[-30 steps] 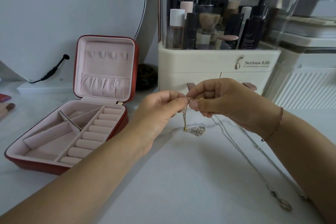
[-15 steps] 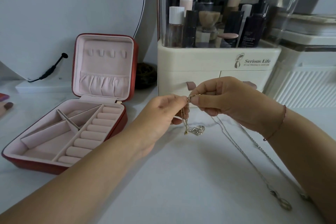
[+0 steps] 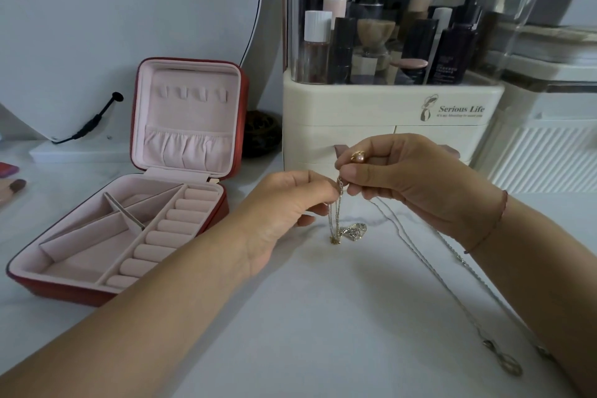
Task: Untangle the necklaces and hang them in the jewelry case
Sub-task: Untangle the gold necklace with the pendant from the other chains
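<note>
The left hand (image 3: 284, 203) and right hand (image 3: 403, 181), nearly touching, each pinch the tangled necklaces (image 3: 337, 213), whose chains hang toward 6 o'clock onto the desk (image 3: 307, 317), while the open jewelry case (image 3: 189, 119) lies at 9 o'clock, nearer the left hand.

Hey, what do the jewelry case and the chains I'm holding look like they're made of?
The jewelry case: red outside with a sheen, probably faux leather; pale pink matte lining, likely velvet or suede-like fabric, gathered pocket in the lid. The chains: fine metal links glinting in gold and silver tones; plated or solid cannot be told.
</note>
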Demonstrator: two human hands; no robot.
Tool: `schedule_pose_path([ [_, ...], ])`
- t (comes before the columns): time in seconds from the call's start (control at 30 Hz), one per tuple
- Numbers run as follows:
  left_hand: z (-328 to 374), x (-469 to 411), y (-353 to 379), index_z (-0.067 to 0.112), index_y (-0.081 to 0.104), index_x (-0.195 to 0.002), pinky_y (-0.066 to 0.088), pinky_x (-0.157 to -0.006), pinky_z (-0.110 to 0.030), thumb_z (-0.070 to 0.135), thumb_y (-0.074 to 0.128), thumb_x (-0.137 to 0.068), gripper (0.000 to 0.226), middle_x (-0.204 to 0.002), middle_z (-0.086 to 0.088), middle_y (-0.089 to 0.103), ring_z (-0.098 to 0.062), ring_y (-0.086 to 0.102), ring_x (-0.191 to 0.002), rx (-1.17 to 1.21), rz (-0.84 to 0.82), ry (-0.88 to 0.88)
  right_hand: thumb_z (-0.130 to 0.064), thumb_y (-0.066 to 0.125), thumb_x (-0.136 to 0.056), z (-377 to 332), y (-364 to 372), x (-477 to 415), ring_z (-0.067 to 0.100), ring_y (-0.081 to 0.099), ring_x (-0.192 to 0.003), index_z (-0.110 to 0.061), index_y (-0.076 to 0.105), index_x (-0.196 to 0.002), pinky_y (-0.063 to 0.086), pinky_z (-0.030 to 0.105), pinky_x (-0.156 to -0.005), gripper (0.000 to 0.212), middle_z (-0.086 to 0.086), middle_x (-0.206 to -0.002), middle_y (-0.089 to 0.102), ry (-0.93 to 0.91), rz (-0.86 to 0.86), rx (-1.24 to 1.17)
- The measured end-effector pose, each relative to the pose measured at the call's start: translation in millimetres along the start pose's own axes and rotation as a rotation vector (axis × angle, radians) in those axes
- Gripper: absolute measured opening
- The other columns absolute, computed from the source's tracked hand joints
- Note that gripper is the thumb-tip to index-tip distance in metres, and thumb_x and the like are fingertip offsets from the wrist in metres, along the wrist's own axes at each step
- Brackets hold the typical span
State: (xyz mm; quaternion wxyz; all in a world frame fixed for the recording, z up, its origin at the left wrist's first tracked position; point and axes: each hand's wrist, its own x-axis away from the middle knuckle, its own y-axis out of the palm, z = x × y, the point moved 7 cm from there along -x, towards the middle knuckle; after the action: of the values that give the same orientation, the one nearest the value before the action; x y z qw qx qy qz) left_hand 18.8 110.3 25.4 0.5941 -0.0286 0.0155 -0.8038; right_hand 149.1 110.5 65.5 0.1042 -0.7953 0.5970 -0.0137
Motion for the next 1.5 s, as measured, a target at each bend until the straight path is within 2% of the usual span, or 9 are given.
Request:
schedule_pose_path([
  [0.13, 1.8, -0.9, -3.3, 0.027, 0.067, -0.062, 0.040, -0.072, -0.026, 0.027, 0.068, -0.060, 0.002, -0.069, 0.010, 0.063, -0.005, 0.056, -0.066, 0.060, 0.026, 0.023, -0.017, 0.070, -0.067, 0.9, 2.5, 0.5, 0.008, 0.064, -0.064, -0.009, 0.070, -0.084, 0.050, 0.015, -0.060, 0.019, 0.001, -0.073, 0.069, 0.044, -0.046, -0.069],
  [0.27, 6.3, 0.1, -1.8, 0.023, 0.065, -0.070, 0.041, -0.070, -0.025, 0.017, 0.066, -0.079, 0.011, -0.070, 0.010, 0.066, -0.004, 0.056, -0.062, 0.147, 0.016, 0.051, -0.019, 0.067, -0.069, 1.7, 2.5, 1.5, 0.007, 0.065, -0.064, -0.010, 0.068, -0.084, 0.049, 0.014, -0.057, 0.018, 0.003, -0.078, 0.072, 0.093, -0.070, -0.107],
  [0.47, 2.8, -1.4, -5.0, 0.024, 0.068, -0.061, 0.041, -0.066, -0.025, 0.029, 0.062, -0.062, 0.008, -0.067, 0.006, 0.061, -0.004, 0.058, -0.059, 0.093, 0.060, 0.023, -0.019, 0.067, -0.069, 3.5, 2.5, 0.3, 0.006, 0.062, -0.063, -0.009, 0.067, -0.085, 0.047, 0.013, -0.056, 0.019, 0.003, -0.075, 0.071, 0.074, -0.015, -0.122],
  [0.7, -2.9, 0.6, 0.4, 0.019, 0.068, -0.072, 0.043, -0.065, -0.023, 0.014, 0.063, -0.081, 0.012, -0.070, 0.005, 0.061, -0.007, 0.057, -0.061, 0.184, -0.009, -0.080, -0.016, 0.066, -0.069, 9.2, 5.9, -0.8, 0.005, 0.058, -0.057, -0.014, 0.071, -0.074, 0.044, 0.014, -0.052, 0.008, 0.001, -0.072, 0.069, 0.148, -0.035, -0.256],
  [1.07, -2.8, 1.8, 6.6, 0.023, 0.064, -0.069, 0.043, -0.063, -0.023, 0.015, 0.066, -0.072, 0.009, -0.066, 0.007, 0.059, -0.007, 0.057, -0.060, 0.248, -0.106, -0.104, -0.014, 0.058, -0.079, 15.4, 15.9, 1.8, 0.004, 0.044, -0.046, -0.009, 0.062, -0.081, 0.036, 0.013, -0.045, 0.007, 0.000, -0.073, 0.058, 0.256, -0.130, -0.396],
  [1.13, -3.8, 1.1, 6.9, 0.023, 0.061, -0.071, 0.042, -0.065, -0.024, 0.013, 0.063, -0.076, 0.012, -0.071, 0.005, 0.061, -0.008, 0.057, -0.061, 0.269, -0.109, -0.113, -0.014, 0.055, -0.082, 14.5, 18.7, 2.9, 0.004, 0.040, -0.045, -0.010, 0.060, -0.079, 0.031, 0.013, -0.046, 0.007, -0.001, -0.071, 0.056, 0.254, -0.171, -0.408],
  [1.27, -5.6, -1.3, 3.6, 0.023, 0.057, -0.075, 0.041, -0.065, -0.025, 0.013, 0.061, -0.063, 0.016, -0.093, -0.006, 0.059, -0.015, 0.055, -0.076, 0.343, -0.077, -0.116, -0.014, 0.051, -0.086, 11.2, 26.5, 6.4, 0.004, 0.037, -0.045, -0.011, 0.056, -0.079, 0.026, 0.016, -0.049, 0.009, -0.001, -0.067, 0.053, 0.243, -0.260, -0.406],
  [1.4, -3.2, -0.6, 2.6, 0.022, 0.056, -0.073, 0.038, -0.062, -0.024, 0.010, 0.060, -0.081, 0.015, -0.076, 0.001, 0.057, -0.010, 0.051, -0.065, 0.300, -0.031, -0.087, -0.016, 0.054, -0.086, 10.4, 18.7, 3.7, 0.006, 0.039, -0.050, -0.013, 0.056, -0.078, 0.033, 0.015, -0.048, 0.009, 0.000, -0.068, 0.052, 0.213, -0.198, -0.351],
  [1.5, -0.1, -1.0, -0.9, 0.023, 0.060, -0.074, 0.037, -0.064, -0.025, 0.015, 0.063, -0.083, 0.013, -0.070, 0.009, 0.062, -0.005, 0.055, -0.064, 0.175, 0.042, -0.012, -0.016, 0.055, -0.087, 9.4, 9.2, 0.1, 0.007, 0.044, -0.053, -0.012, 0.057, -0.081, 0.039, 0.016, -0.052, 0.007, 0.000, -0.069, 0.055, 0.163, -0.111, -0.253],
])
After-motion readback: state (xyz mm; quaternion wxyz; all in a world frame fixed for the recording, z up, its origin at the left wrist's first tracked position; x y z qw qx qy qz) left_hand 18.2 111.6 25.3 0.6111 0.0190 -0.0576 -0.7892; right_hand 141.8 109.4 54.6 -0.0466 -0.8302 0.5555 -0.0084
